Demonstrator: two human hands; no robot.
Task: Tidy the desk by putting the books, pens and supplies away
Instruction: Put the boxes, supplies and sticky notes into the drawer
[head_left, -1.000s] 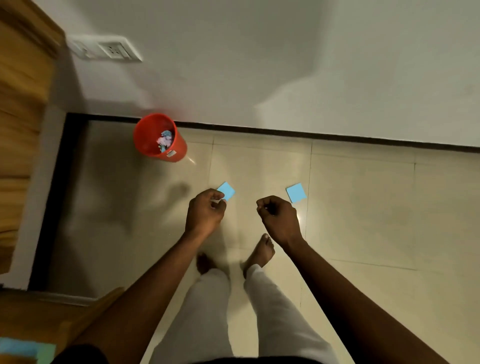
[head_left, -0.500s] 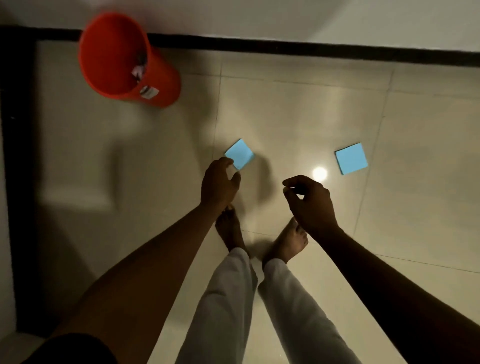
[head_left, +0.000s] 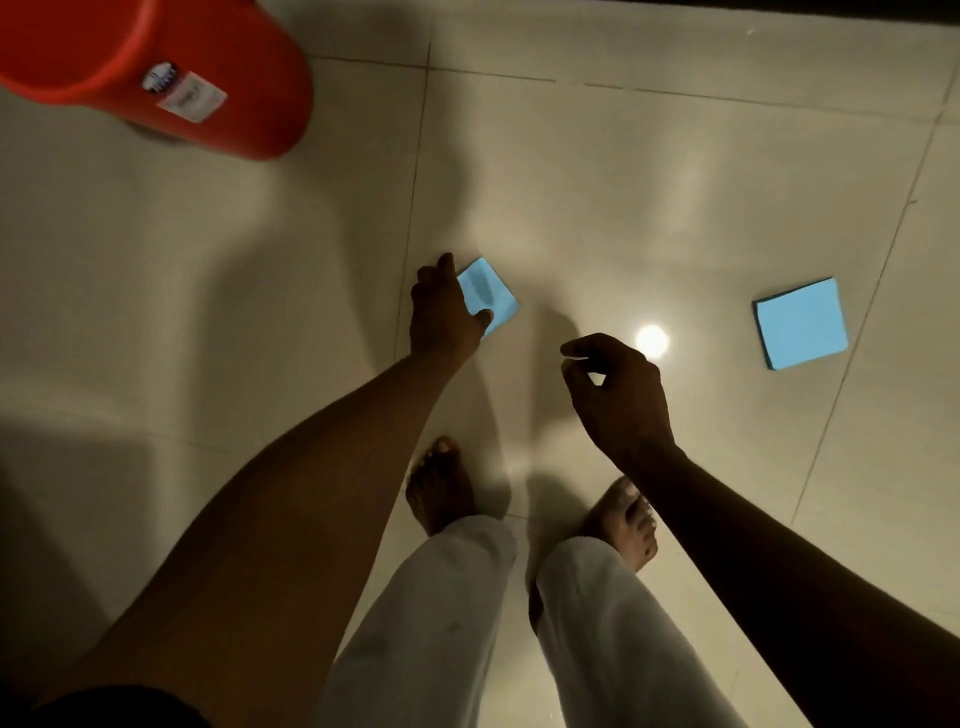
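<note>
Down and to the right of the red bin (head_left: 218, 83), a blue sticky note (head_left: 493, 293) lies flat on the tiled floor (head_left: 675, 182). Our left hand (head_left: 444, 312) reaches over the note's edge nearest the bin, forefinger and thumb spread either side of that corner. We cannot tell whether the hand grasps the note or only touches it. Farther right from the bin, our right hand (head_left: 618, 395) hangs above the floor with its fingers curled, pinching a pale sliver (head_left: 574, 356) between thumb and forefinger; we cannot tell what the sliver is. Farthest right from the bin, well apart from both hands, a blue pad (head_left: 801, 323) lies on the floor. Our bare feet (head_left: 441, 483) stand well below the bin
</note>
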